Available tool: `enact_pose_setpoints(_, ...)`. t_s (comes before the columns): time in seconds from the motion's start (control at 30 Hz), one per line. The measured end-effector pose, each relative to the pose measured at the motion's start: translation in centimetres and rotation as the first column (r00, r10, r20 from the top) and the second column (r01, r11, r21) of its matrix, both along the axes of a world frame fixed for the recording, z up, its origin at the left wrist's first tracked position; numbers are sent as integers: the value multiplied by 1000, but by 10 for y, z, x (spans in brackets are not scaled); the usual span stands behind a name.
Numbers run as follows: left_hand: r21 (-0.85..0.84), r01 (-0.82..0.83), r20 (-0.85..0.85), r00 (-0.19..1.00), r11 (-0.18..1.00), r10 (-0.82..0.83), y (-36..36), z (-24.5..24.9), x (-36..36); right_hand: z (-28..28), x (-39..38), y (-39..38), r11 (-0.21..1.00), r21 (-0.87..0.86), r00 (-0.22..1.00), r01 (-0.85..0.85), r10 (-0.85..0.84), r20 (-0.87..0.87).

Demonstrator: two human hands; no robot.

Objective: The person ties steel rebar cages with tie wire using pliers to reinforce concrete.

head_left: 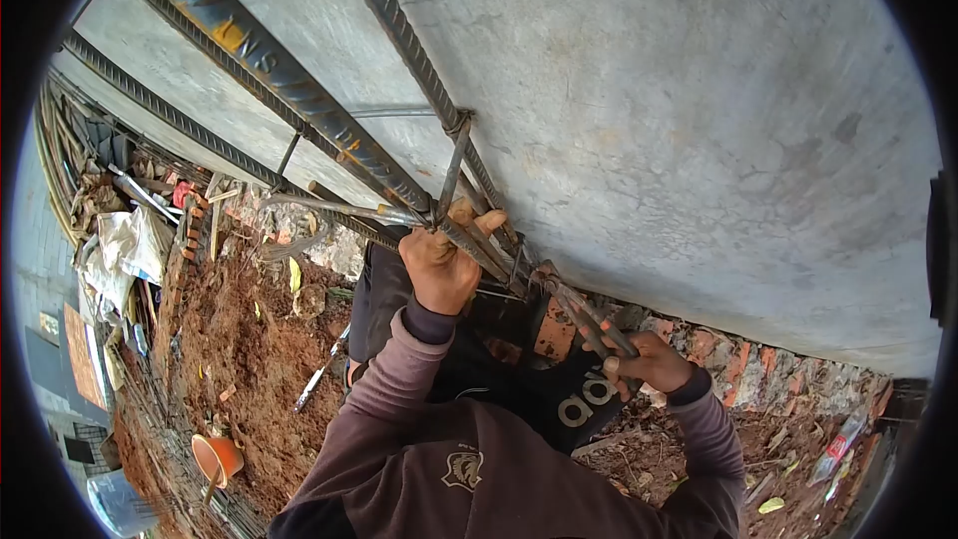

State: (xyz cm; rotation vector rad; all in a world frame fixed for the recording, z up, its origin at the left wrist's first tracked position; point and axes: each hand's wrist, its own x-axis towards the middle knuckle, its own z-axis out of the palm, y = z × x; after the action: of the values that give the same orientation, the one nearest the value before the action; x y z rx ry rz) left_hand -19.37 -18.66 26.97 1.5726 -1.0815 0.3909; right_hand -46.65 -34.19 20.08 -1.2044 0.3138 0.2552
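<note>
My left hand (444,265) is closed around a ribbed rebar (299,100) of the steel cage, where a stirrup (453,170) meets it. In my right hand (649,364) are the handles of rusty pincers (579,307), held slightly apart. Their jaws lie close to the lower part of the cage, below and right of my left hand. Whether they bite on wire there I cannot make out. Another rebar (399,30) of the cage runs along the wall, tied to a stirrup corner. My fingertips on the far side of the bar are partly hidden.
A grey plastered wall (699,140) stands close on the right, with brickwork (554,329) at its foot. Red soil (259,339) covers the ground. An orange bucket (218,459), white sacking (135,245) and loose rods lie left; a plastic bottle (840,444) lies right.
</note>
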Motion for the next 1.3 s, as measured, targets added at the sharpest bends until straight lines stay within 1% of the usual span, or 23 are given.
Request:
enact_pose_setpoints(0.07, 41, -8, -13, 1000, 999, 8, 3, 4, 0, -3, -4, 17, 986, 164, 1000, 10, -14, 26)
enact_pose_setpoints(0.1, 104, -7, -60, 998, 995, 13, 7, 7, 0, -2, -6, 33, 890, 455, 1000, 21, -25, 4)
enact_pose_setpoints(0.17, 125, 8, -65, 998, 992, 0, 9, 7, 5, -2, -5, 66, 472, 881, 999, 36, -33, -23)
enact_pose_setpoints(0.2, 130, 38, -96, 995, 991, -25, 9, 7, 8, -19, 0, 76, 401, 916, 997, -29, -52, 54)
enact_pose_setpoints(0.27, 127, 69, -150, 987, 989, -50, 10, 7, 8, -39, 1, 77, 683, 727, 992, -72, -30, 126)
enact_pose_setpoints(0.33, 98, 81, -176, 982, 992, -63, 5, 7, 9, -40, 1, 67, 879, 468, 992, -88, 34, 122)
enact_pose_setpoints(0.43, 50, 121, -176, 978, 991, -110, 2, 17, 3, 14, 3, 50, 964, 261, 997, -42, 56, -47)
enact_pose_setpoints(0.47, 80, 110, -158, 983, 991, -96, 5, 15, 4, 26, 3, 47, 991, 137, 994, -3, 18, -109)
enact_pose_setpoints(0.5, 108, 95, -136, 987, 990, -80, 7, 12, 6, 26, 0, 46, 991, -125, 998, 43, -49, -44)
enact_pose_setpoints(0.57, 123, 75, -119, 991, 989, -61, 8, 10, 9, 25, -9, 40, 786, -594, 985, 171, -116, 130)
enact_pose_setpoints(0.6, 121, 75, -127, 990, 990, -59, 8, 12, 6, 42, -6, 43, 666, -723, 982, 186, -137, 127)
enact_pose_setpoints(0.67, 124, 85, -158, 985, 989, -65, 6, 19, 3, 58, -1, 46, 140, -956, 965, 259, 3, 262)
enact_pose_setpoints(0.7, 129, 90, -184, 981, 988, -65, 6, 24, 1, 61, 0, 46, -151, -941, 951, 303, 102, 291)
enact_pose_setpoints(0.9, 112, 64, -138, 989, 992, -48, 5, 27, -3, 29, -5, 52, 491, -860, 988, 141, -131, 87)
enact_pose_setpoints(0.93, 104, 62, -132, 990, 993, -48, 4, 27, -1, 22, -5, 55, 869, -476, 989, 139, -143, 28)
enact_pose_setpoints(0.97, 98, 50, -122, 992, 994, -38, 4, 27, 0, 16, -7, 62, 990, 55, 992, 128, -126, -31)
enact_pose_setpoints(1.0, 91, 47, -107, 994, 995, -37, 4, 27, 0, 13, -4, 65, 816, 568, 994, 108, -86, -66)
enact_pose_setpoints(1.03, 82, 45, -99, 994, 996, -37, 3, 25, -1, 12, -1, 56, 917, 385, 995, 103, -97, -33)
enact_pose_setpoints(1.1, 96, 75, -99, 993, 993, -65, 2, 24, 0, 12, 0, 36, 993, -20, 993, 115, -114, 20)
enact_pose_setpoints(1.17, 116, 54, -122, 992, 992, -40, 4, 25, -2, 8, -2, 46, 908, 417, 996, 28, -60, 63)
enact_pose_setpoints(1.23, 156, 120, -100, 989, 980, -106, 10, 26, 3, 2, -4, 61, 639, 765, 989, -83, -39, 139)
enact_pose_setpoints(1.27, 156, 150, -55, 988, 976, -143, 10, 24, 9, -21, -6, 66, 676, 729, 986, -107, -22, 165)
enact_pose_setpoints(1.3, 156, 177, -10, 984, 972, -177, 8, 20, 14, -18, -2, 59, 818, 563, 989, -115, 43, 140)
